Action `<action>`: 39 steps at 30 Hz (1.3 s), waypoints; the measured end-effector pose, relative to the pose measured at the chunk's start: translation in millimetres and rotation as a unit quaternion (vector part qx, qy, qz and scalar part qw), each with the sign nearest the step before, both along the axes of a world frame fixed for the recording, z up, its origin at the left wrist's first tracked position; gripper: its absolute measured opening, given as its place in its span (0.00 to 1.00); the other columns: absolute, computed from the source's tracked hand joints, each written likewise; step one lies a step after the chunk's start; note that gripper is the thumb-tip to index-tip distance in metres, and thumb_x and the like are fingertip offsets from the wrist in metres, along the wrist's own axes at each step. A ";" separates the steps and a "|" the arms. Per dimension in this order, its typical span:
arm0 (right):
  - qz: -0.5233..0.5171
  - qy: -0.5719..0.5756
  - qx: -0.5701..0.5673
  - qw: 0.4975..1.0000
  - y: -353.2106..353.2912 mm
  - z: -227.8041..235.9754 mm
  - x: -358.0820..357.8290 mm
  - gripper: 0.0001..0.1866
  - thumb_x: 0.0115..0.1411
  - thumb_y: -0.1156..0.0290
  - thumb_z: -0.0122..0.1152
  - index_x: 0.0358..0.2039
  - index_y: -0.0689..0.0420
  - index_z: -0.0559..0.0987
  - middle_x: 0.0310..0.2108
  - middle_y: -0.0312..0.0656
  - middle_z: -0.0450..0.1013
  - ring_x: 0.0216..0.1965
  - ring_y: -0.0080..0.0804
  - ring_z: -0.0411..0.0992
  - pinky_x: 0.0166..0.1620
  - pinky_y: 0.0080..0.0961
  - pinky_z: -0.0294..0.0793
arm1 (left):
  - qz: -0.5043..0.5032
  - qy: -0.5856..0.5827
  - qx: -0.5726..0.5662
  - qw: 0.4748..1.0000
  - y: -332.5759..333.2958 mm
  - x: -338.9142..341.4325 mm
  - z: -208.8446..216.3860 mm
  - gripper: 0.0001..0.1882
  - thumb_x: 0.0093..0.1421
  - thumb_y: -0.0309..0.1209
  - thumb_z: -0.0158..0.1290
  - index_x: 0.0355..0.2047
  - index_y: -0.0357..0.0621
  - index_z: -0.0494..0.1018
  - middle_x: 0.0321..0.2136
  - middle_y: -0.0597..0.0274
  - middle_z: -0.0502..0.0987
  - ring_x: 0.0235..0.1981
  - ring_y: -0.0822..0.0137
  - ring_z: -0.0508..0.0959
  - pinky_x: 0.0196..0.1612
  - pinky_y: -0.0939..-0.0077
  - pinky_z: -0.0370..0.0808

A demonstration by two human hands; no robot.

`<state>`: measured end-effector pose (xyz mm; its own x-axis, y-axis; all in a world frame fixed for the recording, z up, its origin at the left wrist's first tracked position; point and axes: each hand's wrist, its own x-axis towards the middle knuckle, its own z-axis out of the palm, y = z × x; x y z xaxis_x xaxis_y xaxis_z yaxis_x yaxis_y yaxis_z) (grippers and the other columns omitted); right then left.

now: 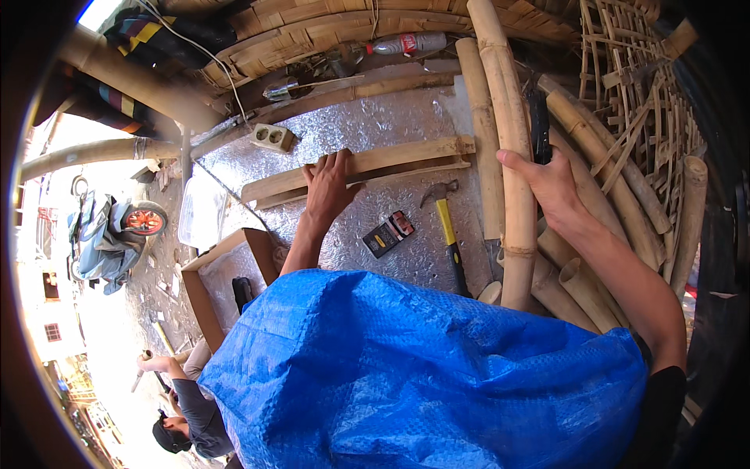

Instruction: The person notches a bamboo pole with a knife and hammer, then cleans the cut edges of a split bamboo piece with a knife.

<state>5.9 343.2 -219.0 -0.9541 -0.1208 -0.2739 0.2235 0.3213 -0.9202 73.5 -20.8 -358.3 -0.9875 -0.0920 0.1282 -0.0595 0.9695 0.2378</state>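
My left hand (331, 186) lies over a split bamboo length (406, 155), its fingers curled over the far edge. The piece lies across the silvery work surface (351, 125), with a dark gap along its length. At the right, my right hand (551, 181) is closed round a long bamboo pole (516, 203), thumb on top, other fingers mostly hidden. A black object (539, 125) stands along the pole just above that hand; its kind is unclear. Between my hands lie a hammer (446, 227) with a yellow and black handle and a small dark pack (388, 234).
Bamboo poles (601, 156) pile up at the right beside a woven bamboo lattice (625, 86). A power socket block (273, 138), plastic bottle (406, 44) and cardboard box (205, 285) surround the surface. Blue tarp (422, 367) covers my lap. Another person (195, 406) works at lower left.
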 end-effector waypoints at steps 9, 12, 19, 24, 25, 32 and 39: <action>0.032 0.013 0.018 0.999 -0.3 -3.3 18.1 0.28 0.50 0.58 0.77 0.43 0.66 0.77 0.35 0.43 0.78 0.36 0.26 0.77 0.42 0.26 0.78 | -0.033 0.039 0.029 0.998 14.8 28.0 -6.3 0.33 0.60 0.50 0.59 0.61 0.49 0.68 0.53 0.58 0.73 0.58 0.58 0.69 0.58 0.45 0.54; 0.005 0.030 -0.004 1.000 -16.0 -11.7 15.8 0.29 0.46 0.56 0.80 0.38 0.67 0.79 0.34 0.45 0.79 0.35 0.28 0.78 0.39 0.26 0.79 | -0.042 0.032 0.075 0.996 18.7 31.5 0.2 0.30 0.60 0.48 0.60 0.59 0.49 0.70 0.51 0.60 0.76 0.58 0.58 0.71 0.58 0.47 0.54; -0.027 0.036 0.029 0.999 -116.1 -70.2 13.5 0.51 0.39 0.45 0.82 0.44 0.82 0.70 0.38 0.65 0.76 0.37 0.42 0.80 0.40 0.32 0.81 | 0.005 -0.049 0.335 0.941 18.7 33.6 21.5 0.37 0.64 0.64 0.42 0.55 0.45 0.75 0.60 0.53 0.71 0.67 0.55 0.60 0.68 0.42 0.36; -0.026 0.003 -0.039 0.999 -167.2 -127.7 41.6 0.45 0.45 0.43 0.78 0.41 0.77 0.71 0.34 0.58 0.77 0.33 0.44 0.79 0.37 0.32 0.81 | -0.063 -0.146 0.218 0.963 24.8 33.5 29.6 0.42 0.50 0.73 0.51 0.49 0.51 0.82 0.70 0.50 0.57 0.74 0.44 0.43 0.67 0.32 0.23; -0.023 -0.019 -0.046 0.998 -171.5 -131.1 45.2 0.51 0.45 0.41 0.77 0.44 0.80 0.67 0.36 0.62 0.76 0.35 0.48 0.79 0.38 0.33 0.81 | -0.081 -0.160 0.143 0.973 28.3 34.2 28.6 0.45 0.46 0.75 0.54 0.49 0.52 0.82 0.70 0.50 0.56 0.74 0.43 0.42 0.67 0.31 0.22; 0.086 0.075 0.013 0.993 -109.2 -112.8 23.7 0.22 0.64 0.53 0.63 0.29 0.62 0.76 0.18 0.40 0.73 0.21 0.32 0.73 0.27 0.34 0.71 | -0.088 -0.139 0.269 0.949 19.1 25.8 6.4 0.49 0.46 0.66 0.50 0.60 0.44 0.72 0.70 0.53 0.56 0.74 0.50 0.42 0.68 0.35 0.24; 0.178 0.154 0.213 0.948 -37.8 -28.5 72.6 0.18 0.60 0.65 0.68 0.44 0.65 0.82 0.21 0.51 0.77 0.21 0.40 0.76 0.27 0.31 0.72 | -0.040 -0.164 0.299 0.939 -5.7 26.1 8.9 0.49 0.54 0.63 0.44 0.67 0.39 0.62 0.68 0.43 0.57 0.73 0.55 0.46 0.70 0.45 0.24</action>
